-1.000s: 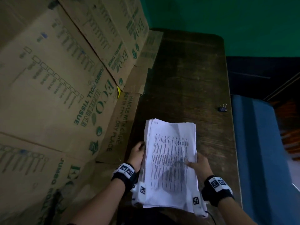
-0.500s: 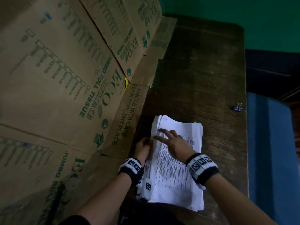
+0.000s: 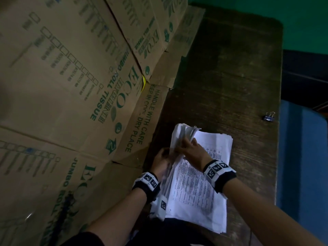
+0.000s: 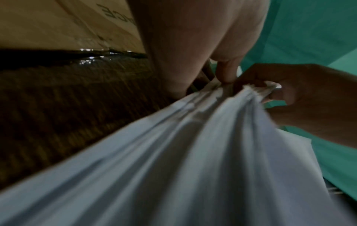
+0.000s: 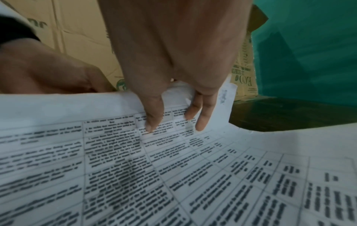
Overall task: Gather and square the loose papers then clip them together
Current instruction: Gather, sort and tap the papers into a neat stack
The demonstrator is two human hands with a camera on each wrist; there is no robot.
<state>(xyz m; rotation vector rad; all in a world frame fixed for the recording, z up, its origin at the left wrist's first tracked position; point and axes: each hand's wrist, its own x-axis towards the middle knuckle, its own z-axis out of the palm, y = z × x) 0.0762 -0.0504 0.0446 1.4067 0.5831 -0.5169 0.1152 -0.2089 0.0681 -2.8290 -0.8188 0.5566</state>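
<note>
A thick stack of white printed papers (image 3: 200, 185) lies on the dark wooden table (image 3: 230, 77), close to me. Its left edge is raised and fanned. My left hand (image 3: 164, 157) grips that raised edge from the left side. My right hand (image 3: 186, 146) reaches across the top sheet, and its fingers (image 5: 152, 120) curl over the same edge onto the printed page (image 5: 212, 175). From the left wrist the sheets (image 4: 193, 152) run up to both hands, with the right hand (image 4: 299, 99) pinching their edge. A small black binder clip (image 3: 268, 117) sits alone near the table's right edge.
Flattened cardboard boxes (image 3: 71, 86) with green print lean along the whole left side, their flap touching the table beside the stack. A green wall (image 3: 266, 8) is behind the table. A blue surface (image 3: 301, 166) lies beyond the right edge.
My right hand left the stack's right edge, crossed over the top sheet and now curls on the left edge. That edge has lifted and fanned. The left hand stays there.
</note>
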